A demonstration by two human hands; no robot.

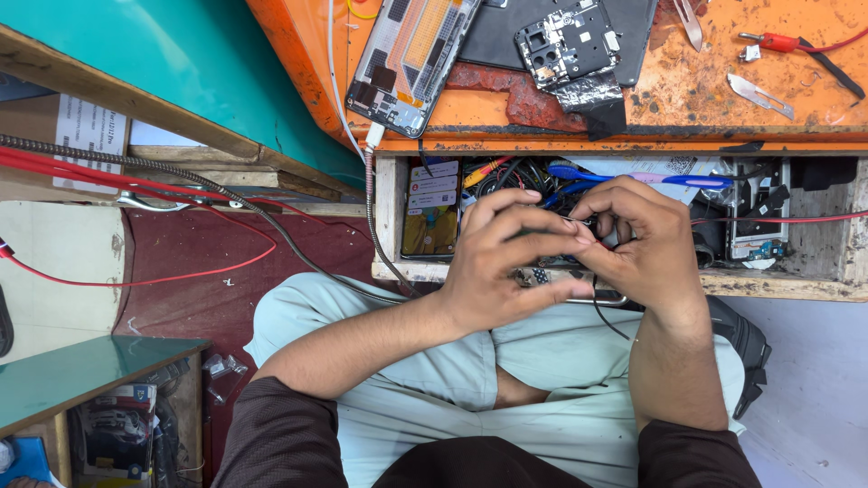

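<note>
Both my hands meet over an open wooden drawer [391, 208] below an orange workbench [723, 99]. My left hand [506, 258] and my right hand [637, 239] pinch a small dark part [588, 221] between their fingertips; a thin black wire [608, 318] hangs from it toward my lap. The part is mostly hidden by my fingers. The drawer holds tangled cables, a blue pen-like tool [633, 177] and a phone with a lit screen [430, 210].
On the bench lie an opened phone showing its insides [411, 54], a dark phone back with a loose board [568, 41], metal blades [759, 95] and a red-handled probe [779, 42]. Red wires and a braided cable [181, 176] run at the left. A teal shelf [81, 370] sits lower left.
</note>
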